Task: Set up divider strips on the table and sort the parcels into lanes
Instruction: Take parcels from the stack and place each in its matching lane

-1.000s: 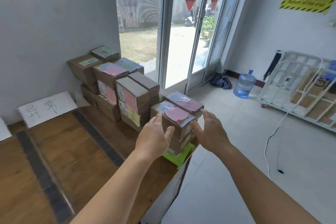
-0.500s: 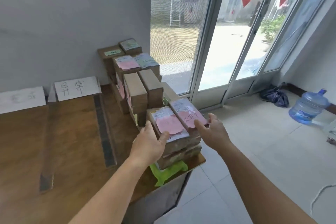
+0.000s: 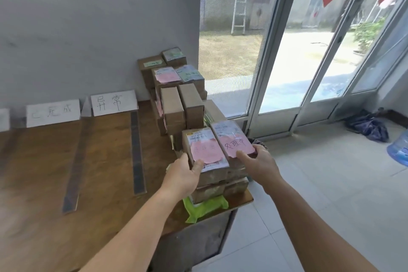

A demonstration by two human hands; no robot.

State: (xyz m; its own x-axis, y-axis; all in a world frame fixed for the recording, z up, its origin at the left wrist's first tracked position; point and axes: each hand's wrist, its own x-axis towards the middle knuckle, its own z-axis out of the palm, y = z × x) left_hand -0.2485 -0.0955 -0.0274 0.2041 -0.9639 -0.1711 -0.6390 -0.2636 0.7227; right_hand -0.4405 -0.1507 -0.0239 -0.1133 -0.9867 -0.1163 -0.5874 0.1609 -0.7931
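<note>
Two cardboard parcels with pink labels lie side by side on top of a small stack at the table's right corner. My left hand (image 3: 185,174) grips the left parcel (image 3: 204,150), thumb on its top. My right hand (image 3: 257,162) grips the right parcel (image 3: 231,138), thumb on its pink label. More brown parcels (image 3: 176,95) are stacked behind, along the right edge toward the wall. Two dark divider strips (image 3: 137,152) (image 3: 74,172) lie on the wooden table (image 3: 44,205), running away from me.
White paper signs (image 3: 113,102) (image 3: 53,112) with handwriting lean against the grey wall at the lane heads. A green packet (image 3: 205,205) lies under the near stack. Glass doors, tiled floor, a blue water bottle (image 3: 399,150) and a dark bag (image 3: 366,126) are to the right.
My hands went from hovering beside the near top parcels to gripping them. The view swung left and closer, bringing more of the table and a second sign into sight.
</note>
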